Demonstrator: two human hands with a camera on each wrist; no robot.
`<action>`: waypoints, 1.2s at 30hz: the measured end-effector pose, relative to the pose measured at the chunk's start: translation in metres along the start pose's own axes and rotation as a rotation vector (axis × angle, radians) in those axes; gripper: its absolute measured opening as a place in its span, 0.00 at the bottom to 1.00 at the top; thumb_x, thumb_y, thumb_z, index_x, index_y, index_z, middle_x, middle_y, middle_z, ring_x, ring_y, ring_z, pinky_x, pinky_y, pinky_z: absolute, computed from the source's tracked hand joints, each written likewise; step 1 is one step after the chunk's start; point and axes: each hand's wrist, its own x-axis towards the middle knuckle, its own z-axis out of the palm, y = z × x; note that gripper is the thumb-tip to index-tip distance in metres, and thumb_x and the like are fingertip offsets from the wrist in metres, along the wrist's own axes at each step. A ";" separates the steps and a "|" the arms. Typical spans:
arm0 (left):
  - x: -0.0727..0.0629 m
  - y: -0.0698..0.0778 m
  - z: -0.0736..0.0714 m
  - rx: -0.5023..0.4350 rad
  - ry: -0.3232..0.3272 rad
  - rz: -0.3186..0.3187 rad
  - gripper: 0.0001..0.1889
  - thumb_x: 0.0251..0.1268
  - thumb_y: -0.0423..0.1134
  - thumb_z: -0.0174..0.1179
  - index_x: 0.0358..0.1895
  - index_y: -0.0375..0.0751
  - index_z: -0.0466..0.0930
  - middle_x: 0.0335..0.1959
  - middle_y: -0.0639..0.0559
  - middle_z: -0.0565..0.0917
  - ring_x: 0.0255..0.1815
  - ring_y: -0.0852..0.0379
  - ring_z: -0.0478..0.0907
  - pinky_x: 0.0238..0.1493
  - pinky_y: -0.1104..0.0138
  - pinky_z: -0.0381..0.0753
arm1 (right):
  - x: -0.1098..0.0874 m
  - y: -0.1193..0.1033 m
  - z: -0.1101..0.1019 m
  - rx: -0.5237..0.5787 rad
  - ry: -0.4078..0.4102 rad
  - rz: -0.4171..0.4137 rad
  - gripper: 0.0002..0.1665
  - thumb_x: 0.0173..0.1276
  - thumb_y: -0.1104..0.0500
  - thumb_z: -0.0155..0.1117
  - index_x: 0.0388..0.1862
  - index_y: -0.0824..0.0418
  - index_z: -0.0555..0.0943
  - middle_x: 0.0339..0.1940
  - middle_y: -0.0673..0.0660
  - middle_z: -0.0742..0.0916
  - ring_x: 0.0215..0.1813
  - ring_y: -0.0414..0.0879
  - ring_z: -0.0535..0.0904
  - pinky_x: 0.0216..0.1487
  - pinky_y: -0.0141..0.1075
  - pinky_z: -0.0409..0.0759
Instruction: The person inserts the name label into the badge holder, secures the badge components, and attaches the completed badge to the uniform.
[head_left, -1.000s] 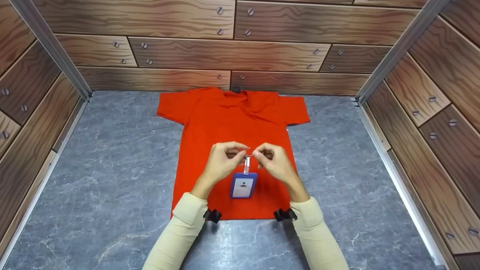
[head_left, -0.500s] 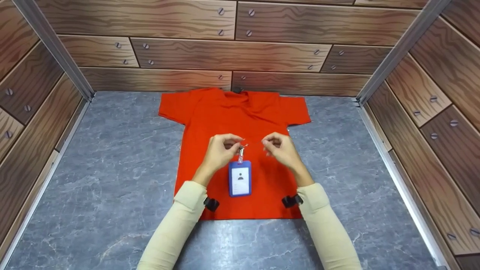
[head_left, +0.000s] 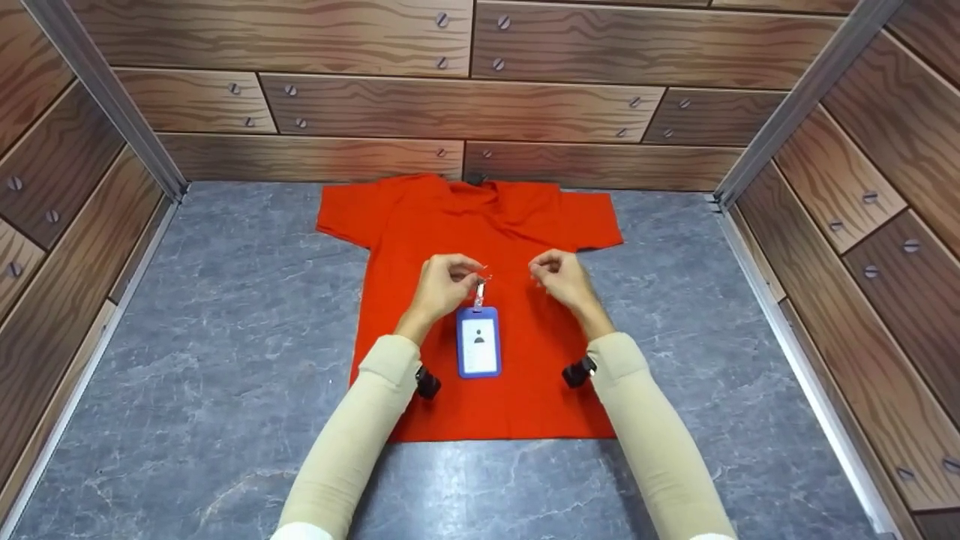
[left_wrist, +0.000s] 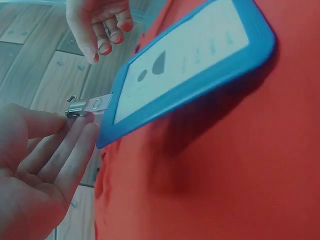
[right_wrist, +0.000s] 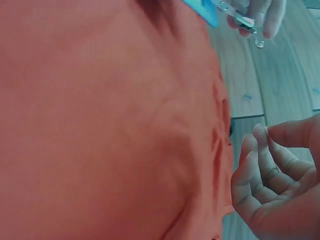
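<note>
My left hand (head_left: pixel 441 285) pinches the small metal badge clip (left_wrist: pixel 77 108) between thumb and fingers. From that clip, by a clear strap (left_wrist: pixel 99 103), hangs a blue ID badge holder (head_left: pixel 478 343) with a white card bearing a figure icon. Below it the red T-shirt (head_left: pixel 517 405) is spread out, and the badge casts a shadow on the cloth. To the right, apart from the clip, is my right hand (head_left: pixel 562 279). In the right wrist view its thumb and index fingertips (right_wrist: pixel 266 129) meet, the other fingers loosely bent, with nothing visible held.
The shirt lies on a grey marbled tabletop (head_left: pixel 225 337), collar toward the back wall (head_left: pixel 450 109). Wood-patterned panels stand on the left and right sides too. Small black cameras (head_left: pixel 577 372) sit at both wrists.
My right hand has parted from the clip and moved right and forward. My left hand has moved forward with the badge, which swung and now faces the head camera more squarely.
</note>
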 end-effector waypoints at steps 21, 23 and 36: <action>0.049 -0.006 0.005 0.145 0.062 -0.075 0.09 0.71 0.28 0.62 0.48 0.32 0.89 0.41 0.42 0.92 0.34 0.51 0.88 0.31 0.68 0.86 | 0.068 0.002 0.024 -0.409 -0.007 -0.042 0.18 0.72 0.66 0.59 0.58 0.70 0.83 0.69 0.69 0.80 0.63 0.62 0.80 0.74 0.48 0.73; 0.054 -0.006 0.006 0.161 0.080 -0.082 0.09 0.70 0.28 0.62 0.47 0.32 0.89 0.41 0.42 0.92 0.34 0.51 0.88 0.31 0.67 0.86 | 0.071 0.001 0.026 -0.392 0.050 -0.028 0.17 0.72 0.65 0.60 0.56 0.69 0.84 0.62 0.68 0.85 0.60 0.61 0.81 0.70 0.47 0.76; 0.071 -0.002 0.013 0.346 0.055 -0.068 0.08 0.67 0.30 0.63 0.44 0.36 0.91 0.39 0.45 0.93 0.44 0.50 0.89 0.53 0.60 0.86 | 0.090 0.008 0.031 -0.551 0.029 0.065 0.22 0.72 0.62 0.62 0.62 0.68 0.81 0.63 0.69 0.83 0.69 0.63 0.77 0.75 0.49 0.73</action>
